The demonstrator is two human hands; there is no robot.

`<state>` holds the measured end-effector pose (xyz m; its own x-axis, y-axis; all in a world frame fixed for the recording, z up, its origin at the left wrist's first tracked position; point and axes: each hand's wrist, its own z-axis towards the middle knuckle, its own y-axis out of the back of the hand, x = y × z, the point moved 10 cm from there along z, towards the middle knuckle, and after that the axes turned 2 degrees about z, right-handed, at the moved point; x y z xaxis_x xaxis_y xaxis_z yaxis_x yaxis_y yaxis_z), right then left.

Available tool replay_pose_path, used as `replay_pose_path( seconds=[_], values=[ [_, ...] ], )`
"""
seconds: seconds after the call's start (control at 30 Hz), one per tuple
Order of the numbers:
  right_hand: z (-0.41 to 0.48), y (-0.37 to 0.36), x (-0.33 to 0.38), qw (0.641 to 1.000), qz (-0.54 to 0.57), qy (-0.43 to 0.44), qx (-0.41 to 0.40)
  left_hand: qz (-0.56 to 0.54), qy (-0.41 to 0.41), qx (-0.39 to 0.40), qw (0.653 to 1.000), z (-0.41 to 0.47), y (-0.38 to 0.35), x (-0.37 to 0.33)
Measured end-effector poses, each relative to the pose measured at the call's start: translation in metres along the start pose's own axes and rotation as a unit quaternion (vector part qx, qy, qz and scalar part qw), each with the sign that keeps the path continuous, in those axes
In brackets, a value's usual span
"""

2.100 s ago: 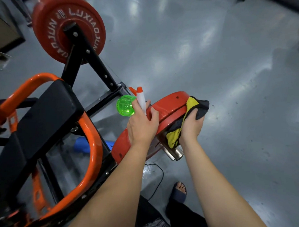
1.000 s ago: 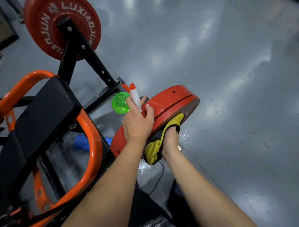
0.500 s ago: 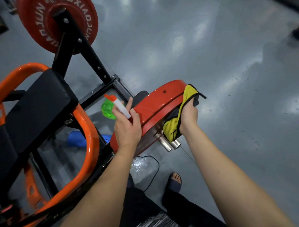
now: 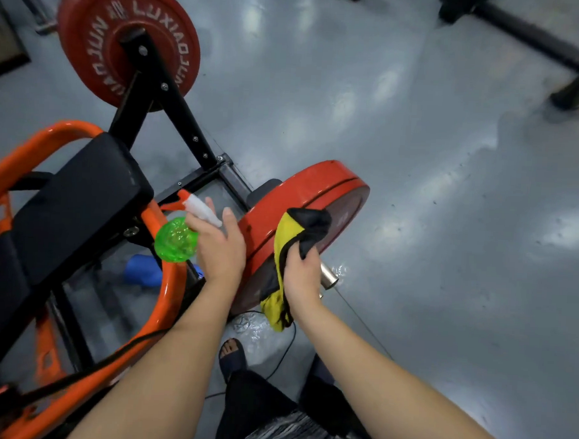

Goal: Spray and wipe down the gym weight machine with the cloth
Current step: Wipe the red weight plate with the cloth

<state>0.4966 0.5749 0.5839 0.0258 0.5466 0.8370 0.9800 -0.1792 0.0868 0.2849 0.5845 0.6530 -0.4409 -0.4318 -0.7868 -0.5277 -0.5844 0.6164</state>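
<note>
A red weight plate (image 4: 302, 193) hangs on the near side of the machine, seen edge-on. My right hand (image 4: 301, 273) grips a yellow and black cloth (image 4: 292, 239) and presses it against the plate's outer face, beside the steel sleeve end (image 4: 328, 278). My left hand (image 4: 221, 246) holds a green spray bottle (image 4: 176, 240) with a white and orange trigger head (image 4: 192, 204), just left of the plate's rim. The bottle lies tilted, its nozzle pointing left toward the black seat pad (image 4: 73, 203).
An orange tube frame (image 4: 165, 300) curves around the seat pad. A second red plate (image 4: 130, 43) sits on the black arm at the upper left. A blue object (image 4: 141, 274) lies under the frame. My sandalled foot (image 4: 232, 354) and a thin cable (image 4: 282, 355) are on the grey floor. Another black frame (image 4: 535, 34) stands upper right.
My right hand has slid the cloth down from the plate's top rim to the middle of its outer face. My left hand has come off the plate, drifting left with the bottle.
</note>
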Motion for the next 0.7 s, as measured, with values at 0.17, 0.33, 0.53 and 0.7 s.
replay_pose_path(
  seconds=[0.17,0.33,0.53,0.7],
  values=[
    [0.029,0.024,0.03,0.983,0.13,-0.073,-0.106,-0.009,-0.027,0.025,0.999,-0.003,-0.035,-0.064],
    [0.111,0.052,0.035,0.978,0.15,-0.122,-0.082,0.096,-0.047,0.019,0.994,-0.01,-0.054,-0.072],
    [0.1,0.041,0.024,0.952,0.263,-0.153,-0.019,0.1,-0.047,0.023,0.994,-0.009,-0.057,-0.071],
    [0.077,0.015,0.0,0.941,0.306,-0.147,0.004,0.092,-0.055,0.044,0.993,-0.006,-0.059,-0.069]
  ],
)
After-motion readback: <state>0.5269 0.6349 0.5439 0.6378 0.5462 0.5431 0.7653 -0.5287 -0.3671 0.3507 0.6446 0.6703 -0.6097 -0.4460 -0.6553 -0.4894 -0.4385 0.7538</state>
